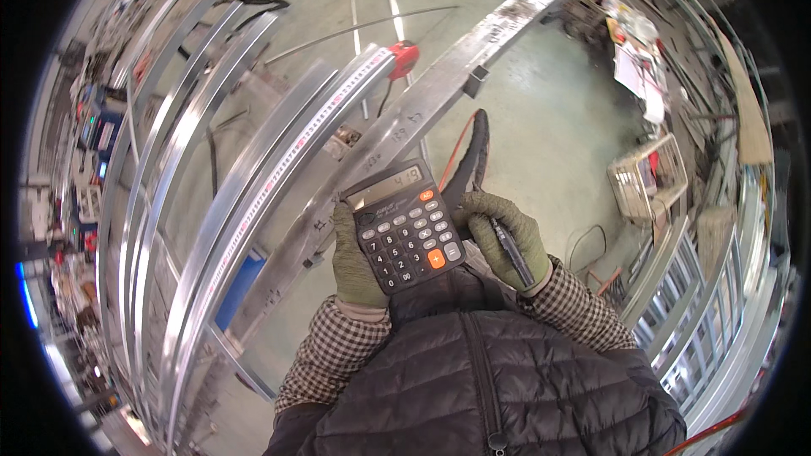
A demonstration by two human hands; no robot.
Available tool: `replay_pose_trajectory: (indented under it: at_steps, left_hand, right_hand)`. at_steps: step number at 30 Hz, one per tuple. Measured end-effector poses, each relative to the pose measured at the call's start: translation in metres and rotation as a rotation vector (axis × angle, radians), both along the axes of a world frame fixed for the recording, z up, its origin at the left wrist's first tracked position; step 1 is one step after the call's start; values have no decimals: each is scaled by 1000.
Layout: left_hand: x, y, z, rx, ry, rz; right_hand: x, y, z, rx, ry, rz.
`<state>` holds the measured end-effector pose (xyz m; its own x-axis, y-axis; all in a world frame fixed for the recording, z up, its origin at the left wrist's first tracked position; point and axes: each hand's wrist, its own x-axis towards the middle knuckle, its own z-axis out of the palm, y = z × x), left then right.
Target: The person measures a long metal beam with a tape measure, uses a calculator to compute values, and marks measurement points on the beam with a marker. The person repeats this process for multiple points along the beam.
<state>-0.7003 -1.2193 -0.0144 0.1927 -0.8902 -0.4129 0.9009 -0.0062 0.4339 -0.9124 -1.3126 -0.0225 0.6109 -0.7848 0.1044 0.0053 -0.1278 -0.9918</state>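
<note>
My left hand (352, 257), in a green glove, grips a black calculator (406, 235) by its left edge. The calculator faces up, with grey, black and orange keys and a lit display. Close to its right edge is my right hand (510, 241), also gloved in green, with a dark marker pen (512, 252) held across the fingers. Whether the right fingertips touch the calculator, I cannot tell. Beyond my left hand, a tape measure's white blade (291, 152) lies drawn out along a metal profile, its red case (404, 60) at the far end.
A long metal beam (439, 89) with handwritten marks runs diagonally ahead, a small dark clamp-like block (476, 80) on its side. Several shiny profiles (182, 143) lie at left. At right stand a pale plastic crate (649, 177) and a metal grille frame (697, 295).
</note>
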Motion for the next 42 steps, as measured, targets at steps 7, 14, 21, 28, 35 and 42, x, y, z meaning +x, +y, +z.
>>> replay_pose_trajectory:
  at_steps: [7,14,21,28,35,42]
  left_hand:
    - [3,-9,-11,-46,133,-201]
    - [-29,-23,-7,-40,155,-273]
    - [-102,-28,11,-32,-30,-62]
    - [-173,-7,38,-11,-89,138]
    - [-211,-2,50,-87,-177,118]
    - [-222,8,47,-78,-193,129]
  right_hand:
    - [-11,38,-3,55,-18,-293]
    - [-49,38,5,-241,58,-346]
    - [-119,9,21,-637,68,-114]
    - [-174,5,29,-754,-10,1]
    - [-204,8,33,-776,-75,-17]
    - [-221,23,45,-842,-50,-49]
